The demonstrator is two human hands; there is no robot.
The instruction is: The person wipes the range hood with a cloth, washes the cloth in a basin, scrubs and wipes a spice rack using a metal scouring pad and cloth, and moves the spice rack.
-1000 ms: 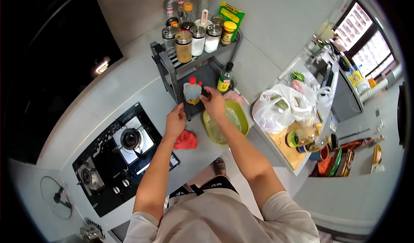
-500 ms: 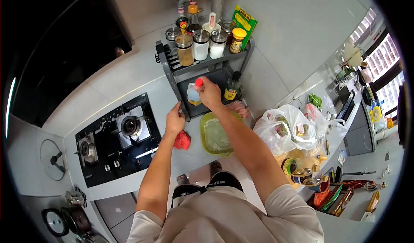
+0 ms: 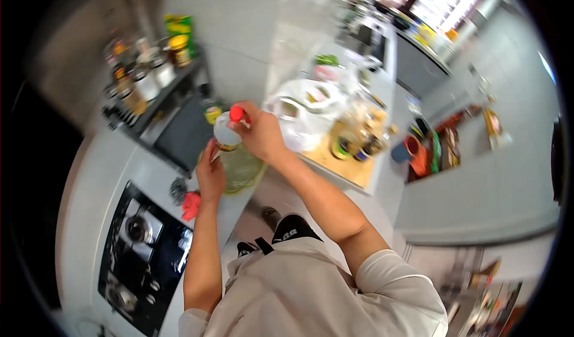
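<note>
A white plastic jug with a red cap hangs just in front of the dark grey rack. My right hand is closed around its upper part, beside the cap. At the jug's lower left side, my left hand has its fingertips against it; motion blur softens the contact. Below both hands, a green plastic basin stands on the counter, partly hidden by the right arm. A red cloth and a grey scouring pad lie left of my left wrist.
The two-tier rack carries seasoning jars above and a dark-capped bottle below. A black gas stove is at lower left. White plastic bags and a wooden board with bottles stand to the right.
The jug has come up off the rack's lower shelf in my right hand. My left hand has moved from the rack's edge to the jug. The view has swung right.
</note>
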